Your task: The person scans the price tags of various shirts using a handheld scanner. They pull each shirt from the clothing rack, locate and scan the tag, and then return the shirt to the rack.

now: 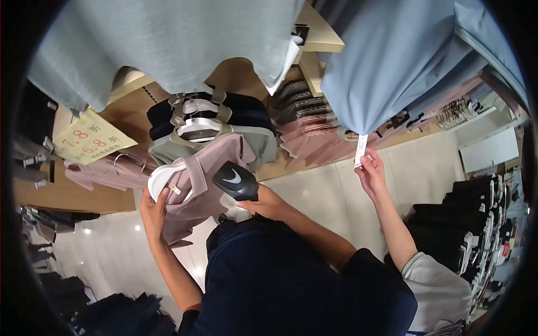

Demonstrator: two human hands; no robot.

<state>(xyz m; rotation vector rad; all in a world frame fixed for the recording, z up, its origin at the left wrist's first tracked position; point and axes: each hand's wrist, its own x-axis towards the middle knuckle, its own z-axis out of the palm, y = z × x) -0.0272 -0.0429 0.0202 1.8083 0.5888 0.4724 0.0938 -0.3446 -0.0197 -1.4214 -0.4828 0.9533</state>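
Observation:
In the head view my left hand (152, 213) is closed on a white hanger (162, 178) and the collar of a dusty-pink polo shirt (204, 193). A small label (175, 190) shows inside the collar near my thumb. My right hand (270, 203) grips a dark handheld barcode scanner (235, 180), its head close to the shirt's front. At the right, a co-worker's hand (372, 171) pinches a white tag (361, 150) at the lower end of a blue garment (381, 73).
Grey-green shirts (263, 137) hang just beyond the pink one. Pale garments (168, 39) hang overhead. A yellow price sign (92, 140) stands at the left. Folded striped shirts (302, 123) fill a shelf. Dark clothes (448, 224) line a rack at the right, past the co-worker's arm.

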